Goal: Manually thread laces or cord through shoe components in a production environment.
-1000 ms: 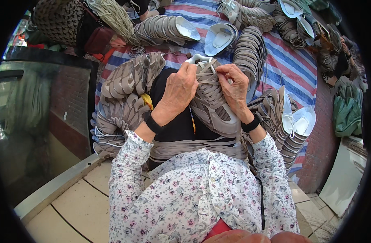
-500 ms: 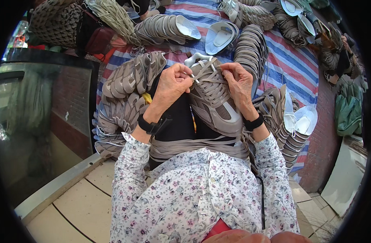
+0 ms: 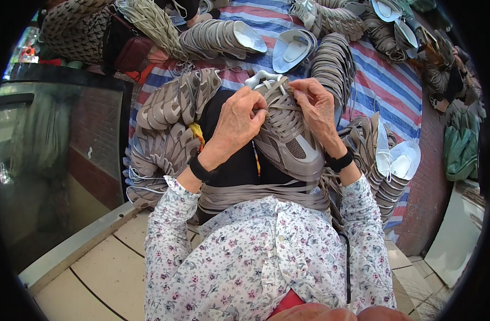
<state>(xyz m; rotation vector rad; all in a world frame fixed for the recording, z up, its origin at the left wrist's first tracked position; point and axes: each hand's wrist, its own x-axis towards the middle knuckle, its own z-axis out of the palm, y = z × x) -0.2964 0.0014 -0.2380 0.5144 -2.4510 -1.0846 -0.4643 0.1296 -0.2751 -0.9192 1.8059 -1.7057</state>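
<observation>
A taupe sneaker upper (image 3: 293,148) with mesh and smooth panels rests across my thighs, its toe toward me and its white-lined opening facing away. Flat taupe laces (image 3: 284,115) cross over its tongue. At the upper's left edge, my left hand (image 3: 238,122) is closed with thumb and forefinger pinched on the lace; the pinched part is mostly hidden. Opposite it, my right hand (image 3: 315,107) pinches lace near the top eyelets on the right side. A bundle of loose flat laces (image 3: 261,196) lies across my lap.
Nested stacks of similar uppers surround me: left (image 3: 167,104), right (image 3: 392,179) and ahead (image 3: 333,67). A single upper (image 3: 294,49) lies on the striped sheet (image 3: 387,80). Hanks of laces (image 3: 151,24) hang at the upper left. A dark glass panel (image 3: 58,160) stands at left.
My left hand has turned over, back now upward, and shifted slightly right against the upper's edge. A white lace end seen by its fingers is now hidden. My right hand barely moved.
</observation>
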